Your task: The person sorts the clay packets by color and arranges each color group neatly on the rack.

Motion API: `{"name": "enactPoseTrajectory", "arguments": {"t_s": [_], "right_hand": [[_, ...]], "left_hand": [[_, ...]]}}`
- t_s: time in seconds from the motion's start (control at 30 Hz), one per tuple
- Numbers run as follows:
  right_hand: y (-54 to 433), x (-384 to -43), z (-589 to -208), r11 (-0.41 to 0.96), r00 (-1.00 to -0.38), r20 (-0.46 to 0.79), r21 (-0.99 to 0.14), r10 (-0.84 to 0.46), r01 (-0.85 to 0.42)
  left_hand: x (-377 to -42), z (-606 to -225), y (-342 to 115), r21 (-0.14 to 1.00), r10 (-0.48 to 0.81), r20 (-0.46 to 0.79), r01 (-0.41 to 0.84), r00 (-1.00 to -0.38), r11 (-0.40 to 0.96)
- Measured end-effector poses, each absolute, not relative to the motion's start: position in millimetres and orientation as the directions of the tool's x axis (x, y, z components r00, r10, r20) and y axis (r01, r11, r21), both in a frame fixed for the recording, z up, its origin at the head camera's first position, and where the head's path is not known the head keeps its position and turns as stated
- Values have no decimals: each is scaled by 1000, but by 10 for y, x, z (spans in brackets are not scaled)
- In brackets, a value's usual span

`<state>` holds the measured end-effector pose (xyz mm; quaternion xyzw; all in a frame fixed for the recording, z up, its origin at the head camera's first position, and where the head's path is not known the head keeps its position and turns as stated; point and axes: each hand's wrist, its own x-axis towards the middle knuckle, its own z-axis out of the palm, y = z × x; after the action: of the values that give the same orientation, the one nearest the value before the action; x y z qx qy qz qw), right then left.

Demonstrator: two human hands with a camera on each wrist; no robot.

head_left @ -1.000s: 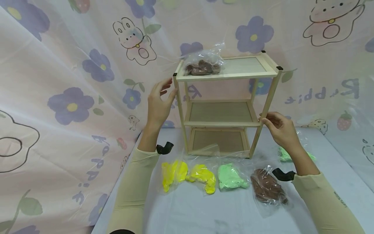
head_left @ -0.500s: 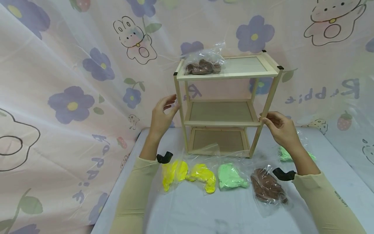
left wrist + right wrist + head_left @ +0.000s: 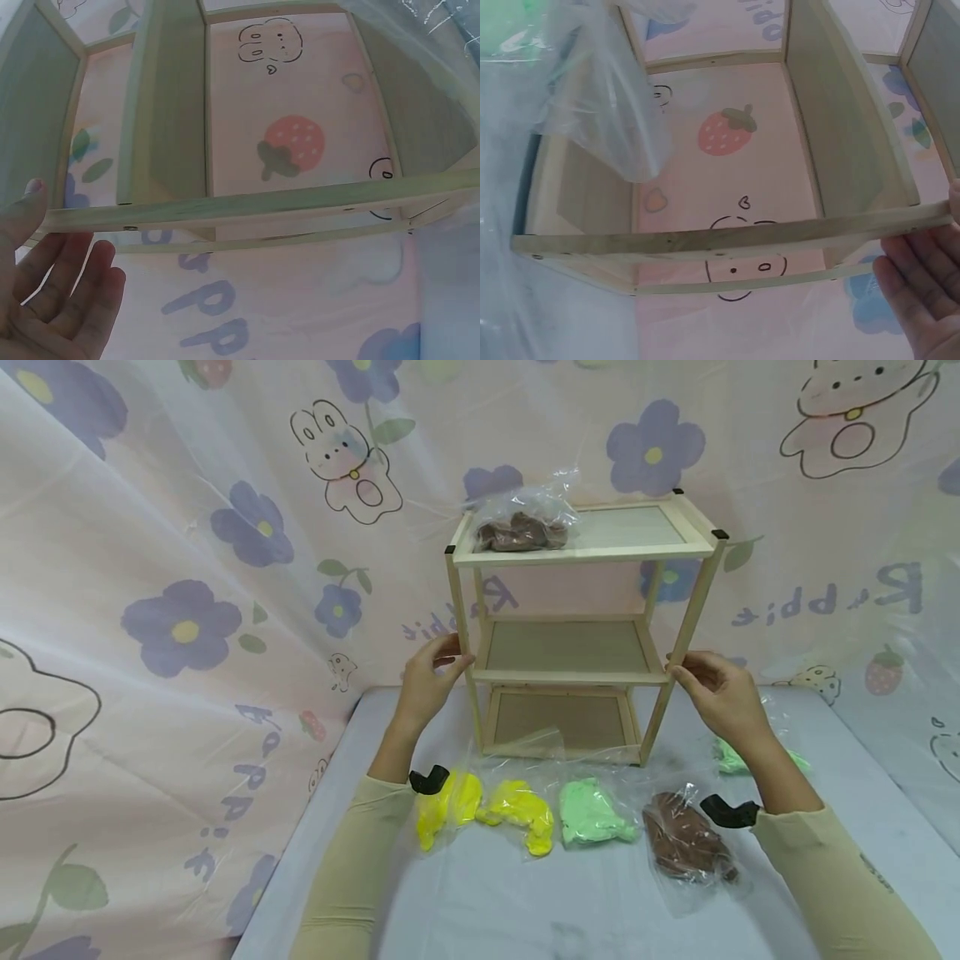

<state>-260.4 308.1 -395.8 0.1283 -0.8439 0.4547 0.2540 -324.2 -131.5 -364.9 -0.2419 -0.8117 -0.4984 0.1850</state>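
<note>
A three-tier wooden shelf (image 3: 570, 677) with black-capped top corners stands upright on the table. My left hand (image 3: 429, 681) is at its left front post, level with the middle tier. In the left wrist view, the post passes between the thumb and the fingers (image 3: 67, 277). On the opposite side, my right hand (image 3: 716, 689) pinches the right front post at about the same height, with fingers (image 3: 922, 277) behind it. A clear bag of brown clay-like lumps (image 3: 522, 533) lies at the left of the top tier.
Before the shelf lie two bags of yellow clay-like material (image 3: 447, 806), a bag of light green material (image 3: 595, 814) and a brown bag (image 3: 686, 839). Another green bag (image 3: 735, 757) lies behind my right forearm. A patterned curtain (image 3: 225, 485) hangs behind and at left.
My left hand has slid down along the left front post from near the top corner to the middle tier. The right hand and the shelf have stayed almost still.
</note>
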Motion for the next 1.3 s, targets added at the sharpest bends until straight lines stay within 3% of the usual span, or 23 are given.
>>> {"name": "enactPoseTrajectory", "arguments": {"t_s": [0.43,1.3], "right_hand": [[3162,-2430,-4150,630,-873,487,-669,-27,-393],[3364,-1730,-4596,778,-917,387,-547,-92,-309]], "left_hand": [[-3283,-3714,-1316,746,208,527,566,-824,352],[-3302,-3774,-1268,777,194,501,537,-843,329]]}}
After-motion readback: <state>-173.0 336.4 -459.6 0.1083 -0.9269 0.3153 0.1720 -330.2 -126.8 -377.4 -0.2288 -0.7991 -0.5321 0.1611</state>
